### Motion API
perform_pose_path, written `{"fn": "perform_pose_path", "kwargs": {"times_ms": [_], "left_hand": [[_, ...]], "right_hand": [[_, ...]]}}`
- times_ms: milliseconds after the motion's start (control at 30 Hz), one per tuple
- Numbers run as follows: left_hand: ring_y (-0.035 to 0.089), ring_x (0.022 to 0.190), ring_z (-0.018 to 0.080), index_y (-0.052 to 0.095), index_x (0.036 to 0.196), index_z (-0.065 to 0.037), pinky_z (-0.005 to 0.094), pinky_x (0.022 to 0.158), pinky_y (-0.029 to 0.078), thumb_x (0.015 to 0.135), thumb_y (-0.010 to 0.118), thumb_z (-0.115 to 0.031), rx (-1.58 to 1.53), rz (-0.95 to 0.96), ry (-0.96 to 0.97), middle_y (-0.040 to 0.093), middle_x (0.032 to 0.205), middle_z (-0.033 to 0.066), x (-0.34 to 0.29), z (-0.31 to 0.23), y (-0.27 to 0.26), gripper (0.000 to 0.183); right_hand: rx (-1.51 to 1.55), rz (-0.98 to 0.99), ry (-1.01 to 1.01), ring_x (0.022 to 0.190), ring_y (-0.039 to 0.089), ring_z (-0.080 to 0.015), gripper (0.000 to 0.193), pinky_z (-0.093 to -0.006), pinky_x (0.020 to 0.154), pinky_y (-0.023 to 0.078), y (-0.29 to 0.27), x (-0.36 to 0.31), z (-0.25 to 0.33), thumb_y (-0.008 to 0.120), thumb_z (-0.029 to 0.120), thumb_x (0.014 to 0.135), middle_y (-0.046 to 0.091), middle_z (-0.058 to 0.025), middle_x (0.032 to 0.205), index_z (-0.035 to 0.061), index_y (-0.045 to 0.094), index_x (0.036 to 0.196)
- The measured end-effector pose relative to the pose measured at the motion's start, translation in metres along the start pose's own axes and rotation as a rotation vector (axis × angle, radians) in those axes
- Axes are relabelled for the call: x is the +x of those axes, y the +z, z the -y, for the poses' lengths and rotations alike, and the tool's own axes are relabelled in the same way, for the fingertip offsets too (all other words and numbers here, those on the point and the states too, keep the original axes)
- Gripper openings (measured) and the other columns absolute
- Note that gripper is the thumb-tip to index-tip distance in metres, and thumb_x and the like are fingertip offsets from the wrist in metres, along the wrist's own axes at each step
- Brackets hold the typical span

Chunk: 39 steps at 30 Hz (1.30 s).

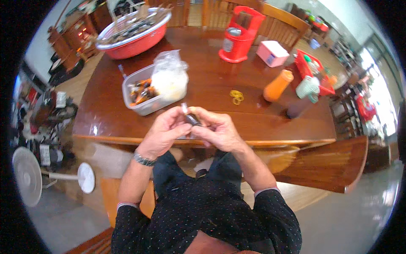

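Both hands meet over the near edge of the table, closed around a small dark object (193, 119) with a pale tip; its kind is too small to make out. My left hand (165, 129) pinches it from the left, thumb and fingers pressed together. From the other side my right hand (218, 130) grips it between thumb and fingers. Just beyond the left hand stands a translucent plastic tub (146, 108) holding several orange and black small pieces (143, 91). A clear plastic bag with white contents (170, 80) rests in the tub's right side.
The brown wooden table (203, 80) also carries a red basin (137, 45) heaped with sticks, a red holder (237, 44), a pink box (272, 53), yellow rubber bands (237, 97), an orange bottle (278, 86), a dark bottle (298, 108) and a red basket (325, 89). A wooden bench (325, 165) stands at right.
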<state>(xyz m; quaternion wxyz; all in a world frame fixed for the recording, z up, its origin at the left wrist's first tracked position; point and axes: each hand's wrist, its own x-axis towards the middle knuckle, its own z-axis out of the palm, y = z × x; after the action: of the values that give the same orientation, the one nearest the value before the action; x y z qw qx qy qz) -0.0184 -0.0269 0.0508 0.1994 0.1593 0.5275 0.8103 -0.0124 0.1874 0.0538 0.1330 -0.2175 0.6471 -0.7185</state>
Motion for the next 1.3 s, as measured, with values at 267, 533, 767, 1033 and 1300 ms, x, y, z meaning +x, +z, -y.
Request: {"fn": "perform_pose_path", "kwargs": {"times_ms": [267, 533, 767, 1033, 1300], "left_hand": [[0.066, 0.102, 0.0088, 0.052, 0.121, -0.003, 0.0267, 0.088, 0.058, 0.102, 0.063, 0.0, 0.269, -0.059, 0.206, 0.066, 0.11, 0.004, 0.001, 0.005, 0.009, 0.022], [0.058, 0.081, 0.0034, 0.054, 0.107, -0.003, 0.0221, 0.067, 0.05, 0.096, 0.074, -0.005, 0.658, -0.226, 0.214, 0.062, 0.093, -0.0003, 0.007, 0.01, 0.015, 0.024], [0.062, 0.086, 0.0068, 0.06, 0.118, -0.003, 0.0249, 0.074, 0.054, 0.093, 0.074, -0.001, 0.503, -0.238, 0.238, 0.063, 0.097, -0.001, 0.016, 0.011, 0.017, 0.029], [0.069, 0.088, 0.0111, 0.064, 0.12, 0.0, 0.0278, 0.076, 0.061, 0.092, 0.076, 0.002, 0.071, -0.111, 0.051, 0.068, 0.101, 0.0031, 0.004, 0.001, 0.0, 0.031], [0.071, 0.086, 0.0124, 0.064, 0.118, 0.0, 0.028, 0.075, 0.063, 0.093, 0.077, -0.001, -0.006, -0.106, 0.049, 0.069, 0.099, 0.0043, 0.003, 0.002, 0.002, 0.028]], "right_hand": [[0.116, 0.147, 0.071, 0.073, 0.057, -0.0021, 0.062, -0.0214, 0.063, 0.048, -0.024, 0.005, -0.006, 0.077, 0.012, 0.094, 0.069, 0.0055, 0.093, 0.0115, 0.055, 0.152], [-0.037, 0.375, -0.102, 0.093, 0.06, -0.011, 0.055, -0.0278, 0.083, 0.051, -0.05, -0.003, -0.002, 0.078, 0.013, 0.093, 0.066, -0.0011, 0.105, 0.0093, 0.062, 0.146], [-0.239, 0.405, -0.17, 0.114, 0.062, -0.0231, 0.036, -0.0374, 0.099, 0.048, -0.028, -0.008, 0.012, 0.072, 0.009, 0.096, 0.069, -0.0089, 0.116, 0.0045, 0.07, 0.132], [-0.185, 0.155, -0.156, 0.099, 0.066, -0.0189, 0.013, -0.033, 0.088, 0.053, -0.037, -0.007, 0.004, 0.075, 0.006, 0.094, 0.072, -0.0082, 0.104, -0.0005, 0.076, 0.104], [-0.235, 0.088, -0.193, 0.1, 0.066, -0.0187, 0.012, -0.0327, 0.088, 0.052, -0.036, -0.006, -0.005, 0.075, 0.005, 0.094, 0.072, -0.0076, 0.104, -0.0012, 0.076, 0.103]]}}
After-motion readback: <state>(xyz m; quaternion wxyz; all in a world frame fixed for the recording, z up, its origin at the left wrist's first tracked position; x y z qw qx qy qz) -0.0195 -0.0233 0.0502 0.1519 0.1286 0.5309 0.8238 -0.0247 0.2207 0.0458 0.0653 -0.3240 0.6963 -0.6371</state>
